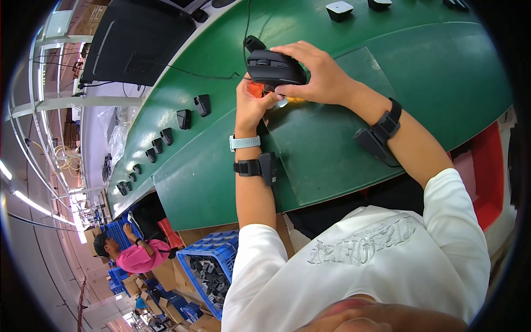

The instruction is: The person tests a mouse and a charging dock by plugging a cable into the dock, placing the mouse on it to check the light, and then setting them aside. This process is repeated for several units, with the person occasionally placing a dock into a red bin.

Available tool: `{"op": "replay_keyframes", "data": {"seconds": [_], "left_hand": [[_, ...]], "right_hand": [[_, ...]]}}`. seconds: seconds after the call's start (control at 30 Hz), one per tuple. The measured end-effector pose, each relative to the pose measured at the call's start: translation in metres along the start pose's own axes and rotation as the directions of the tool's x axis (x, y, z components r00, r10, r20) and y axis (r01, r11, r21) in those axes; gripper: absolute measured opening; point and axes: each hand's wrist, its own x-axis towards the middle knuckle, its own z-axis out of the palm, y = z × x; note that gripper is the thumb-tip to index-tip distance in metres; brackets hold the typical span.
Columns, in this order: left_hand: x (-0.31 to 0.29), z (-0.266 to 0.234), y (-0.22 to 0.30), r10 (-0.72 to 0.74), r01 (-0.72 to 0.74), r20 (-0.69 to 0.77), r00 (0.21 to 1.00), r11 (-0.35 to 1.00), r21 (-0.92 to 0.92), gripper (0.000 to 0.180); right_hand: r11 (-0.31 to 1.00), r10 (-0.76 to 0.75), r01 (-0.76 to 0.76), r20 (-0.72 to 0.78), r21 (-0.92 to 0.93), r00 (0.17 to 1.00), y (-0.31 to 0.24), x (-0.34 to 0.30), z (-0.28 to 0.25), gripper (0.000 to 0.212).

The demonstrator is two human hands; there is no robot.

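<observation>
A black computer mouse [275, 67] — glossy, corded, with a scroll wheel — is held above the green conveyor belt [343, 144]. The right hand [318, 74] clamps its fingers over it; the left hand [251, 102] pinches its underside. A blue crate [213, 257] holds dark parts.

A long green conveyor belt [420, 66] curves across the upper frame. A row of small black parts [166, 135] runs along its left edge, with more at the top right. At upper left sits a dark flat panel [133, 44]. At lower left, a blue crate [213, 268] holds black pieces beside a seated person in pink [138, 257]. A red bin [489, 171] stands at right.
</observation>
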Motion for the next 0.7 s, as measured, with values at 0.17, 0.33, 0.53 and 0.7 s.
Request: {"op": "replay_keyframes", "data": {"seconds": [0.17,0.33,0.53,0.7], "left_hand": [[0.0007,0.0010,-0.0014,0.087,-0.088,0.035,0.996,0.996,0.033,0.061],[0.0024,0.0005,-0.0016,0.067,-0.069,0.055,0.996,0.997,0.032,0.060],[0.0020,-0.0007,-0.0021,0.026,-0.029,0.033,0.999,0.996,0.085,0.065],[0.0043,0.0049,0.0059,0.139,-0.140,-0.016,0.990,0.974,-0.181,0.055]], "right_hand": [[1.000,0.013,-0.013,-0.002,-0.020,1.000,0.0014,-0.0012,0.0004,0.071],[1.000,0.026,-0.026,0.006,-0.008,1.000,0.0025,-0.0012,-0.0004,0.072],[1.000,-0.009,0.009,0.002,-0.005,1.000,0.0031,-0.0017,0.0009,0.072],[0.989,0.092,-0.088,-0.026,0.115,0.995,0.0023,-0.0042,-0.0015,0.064]]}}
